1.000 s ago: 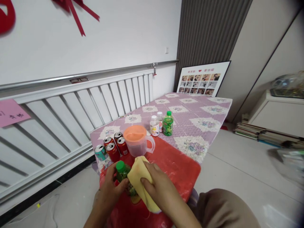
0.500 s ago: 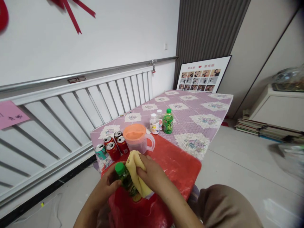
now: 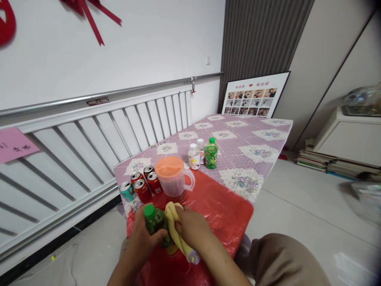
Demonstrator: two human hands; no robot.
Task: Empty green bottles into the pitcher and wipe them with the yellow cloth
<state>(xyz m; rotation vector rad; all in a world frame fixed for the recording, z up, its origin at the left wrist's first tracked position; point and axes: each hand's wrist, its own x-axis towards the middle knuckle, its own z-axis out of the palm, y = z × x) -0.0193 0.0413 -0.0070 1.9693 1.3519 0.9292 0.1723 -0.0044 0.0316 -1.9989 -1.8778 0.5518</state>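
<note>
A green-capped bottle point(image 3: 155, 223) is gripped in my left hand point(image 3: 143, 238), its thumb across the front of the bottle. My right hand point(image 3: 190, 225) clasps a folded yellow cloth point(image 3: 174, 228), which lies against the bottle's right side. Both hands are over the red mat point(image 3: 216, 206). Just beyond them stands a clear pitcher point(image 3: 172, 186) with an orange lid and a handle on its right. Several cans, red ones point(image 3: 142, 190) and a teal one point(image 3: 127, 192), are grouped left of the pitcher.
Two white-capped bottles point(image 3: 194, 158) and another green-capped bottle point(image 3: 211, 155) stand behind the mat on the flowered tablecloth point(image 3: 226, 135). A white radiator point(image 3: 119, 139) runs along the left. A photo board point(image 3: 253, 95) leans at the back.
My left hand has shifted slightly right along the bottle. My right hand and the cloth have moved a little right and nearer, and the cloth is more bunched.
</note>
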